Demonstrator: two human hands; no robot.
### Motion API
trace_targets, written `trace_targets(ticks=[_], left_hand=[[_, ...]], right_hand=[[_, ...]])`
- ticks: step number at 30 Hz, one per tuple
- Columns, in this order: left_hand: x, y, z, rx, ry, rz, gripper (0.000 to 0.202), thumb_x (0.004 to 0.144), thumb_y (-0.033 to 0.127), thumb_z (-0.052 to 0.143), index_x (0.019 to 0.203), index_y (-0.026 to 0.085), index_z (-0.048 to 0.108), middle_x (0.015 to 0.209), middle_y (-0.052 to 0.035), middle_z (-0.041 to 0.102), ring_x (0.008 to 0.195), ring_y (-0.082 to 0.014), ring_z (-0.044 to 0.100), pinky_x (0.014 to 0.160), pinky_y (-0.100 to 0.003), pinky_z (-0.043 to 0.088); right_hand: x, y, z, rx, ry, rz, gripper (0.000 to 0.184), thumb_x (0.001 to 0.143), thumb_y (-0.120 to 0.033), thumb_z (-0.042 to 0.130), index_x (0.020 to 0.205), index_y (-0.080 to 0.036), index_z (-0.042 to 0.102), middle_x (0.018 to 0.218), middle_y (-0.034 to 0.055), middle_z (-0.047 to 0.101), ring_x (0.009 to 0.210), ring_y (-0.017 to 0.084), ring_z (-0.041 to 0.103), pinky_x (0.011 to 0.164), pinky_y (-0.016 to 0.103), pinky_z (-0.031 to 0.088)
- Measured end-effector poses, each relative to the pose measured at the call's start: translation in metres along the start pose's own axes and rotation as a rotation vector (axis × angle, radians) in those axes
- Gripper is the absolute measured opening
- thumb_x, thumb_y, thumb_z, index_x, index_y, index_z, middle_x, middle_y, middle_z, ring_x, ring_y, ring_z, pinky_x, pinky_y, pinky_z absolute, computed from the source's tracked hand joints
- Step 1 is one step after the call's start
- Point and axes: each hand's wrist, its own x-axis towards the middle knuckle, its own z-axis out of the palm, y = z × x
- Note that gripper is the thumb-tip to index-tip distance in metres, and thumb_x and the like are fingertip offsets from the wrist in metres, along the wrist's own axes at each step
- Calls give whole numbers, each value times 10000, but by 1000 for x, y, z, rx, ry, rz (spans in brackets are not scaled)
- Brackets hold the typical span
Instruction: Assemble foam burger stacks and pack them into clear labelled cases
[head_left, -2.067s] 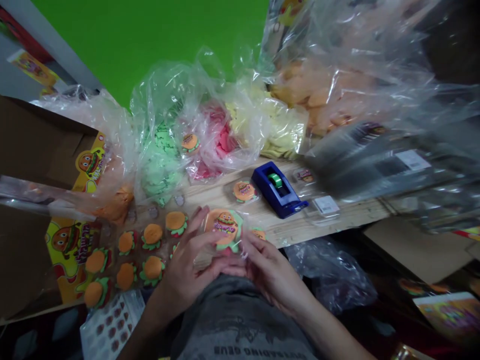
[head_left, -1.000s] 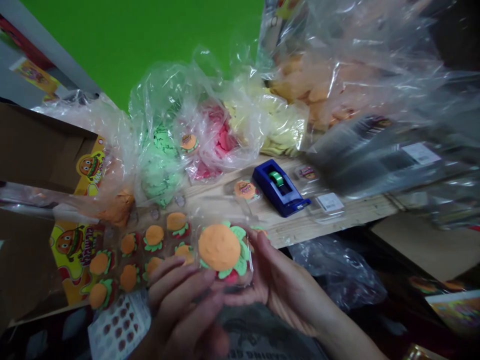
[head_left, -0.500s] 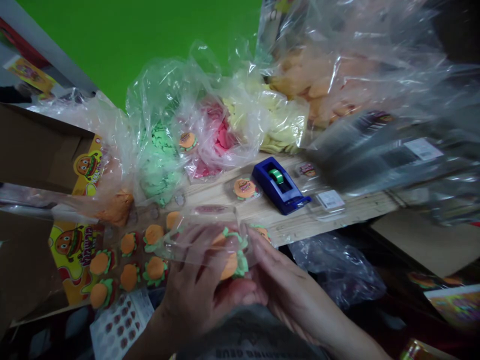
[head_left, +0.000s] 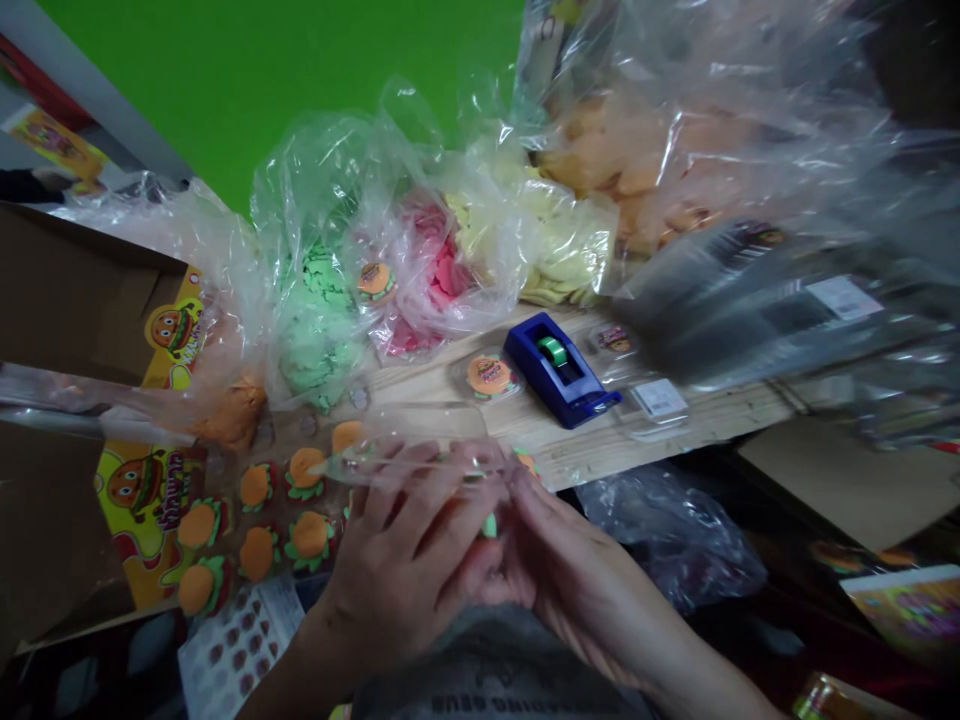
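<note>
Your fingers are curled shut around a clear plastic wrapper over an orange-and-green burger-shaped piece, gripped between your left hand and right hand, at the near edge of the pale wooden bench, below a blue tape dispenser.

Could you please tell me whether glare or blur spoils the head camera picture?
In the head view, glare streaks the clear plastic bags and the clear packet in the left hand and right hand; the dark packets at upper right are blurred; the blue tape dispenser is sharp.
</note>
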Motion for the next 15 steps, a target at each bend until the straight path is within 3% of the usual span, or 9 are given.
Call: trace_targets(ticks=[6,11,15], left_hand=[[5,-2,-1,-88,-3,-50,289,909,369,479,1076,170,604,1080,-72,686,1069,-224,540,999,-398,380],[13,6,0,-149,30,-176,136,873,213,528,981,186,606,1055,-47,683,1031,-196,559,977,-380,401],[17,5,1,-166,7,-170,99,855,152,528,899,199,603,1070,-37,672,1046,-197,548,990,-404,386]], right_hand=[[2,0,4,40,25,-2,337,798,-371,694,1113,-300,598,938,-33,666,624,50,668,640,216,588],[3,-2,5,-21,24,-17,351,816,-407,667,1140,-303,578,747,-51,655,622,62,665,651,220,579],[2,1,2,-39,57,-31,377,821,-389,666,1166,-300,544,866,-34,670,660,73,679,653,228,579]])
